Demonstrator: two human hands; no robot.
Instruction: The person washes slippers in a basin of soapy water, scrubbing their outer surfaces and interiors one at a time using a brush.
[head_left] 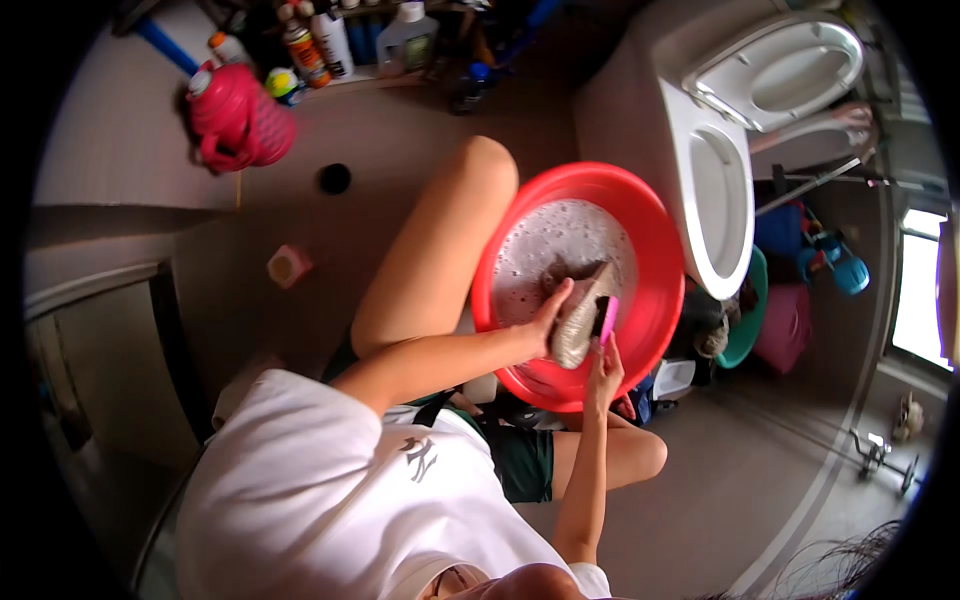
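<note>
The work area consists of a floor (700,480) carrying a white toilet (718,210) at 2 o'clock of a red basin (660,270). The red basin stands in front of the person and contains foamy water (575,225). A green basin (757,325) is positioned at 3 o'clock of it; a pink jug (262,125) stands well apart at 10 o'clock. The shoe (572,340) is located within the rim of the red basin, toward 6 o'clock, its surface wet-looking; whether its underside touches the water cannot be determined. A dark shape lies beside it at 11 o'clock, too indistinct to identify. The pink brush (611,315) is set at the 3 o'clock side of the shoe, dark bristles facing it. The left hand (545,328) grips the shoe from 9 o'clock, fingers closed around its side. The right hand (605,377) approaches from 6 o'clock, fingers pinched narrow on the brush handle. The step in hand appears to be brushing the shoe's surface. Any further stroke calls for a firm left hold, bristles flat on the material, and moderate pressure, since a wet shoe can slip or rotate.
</note>
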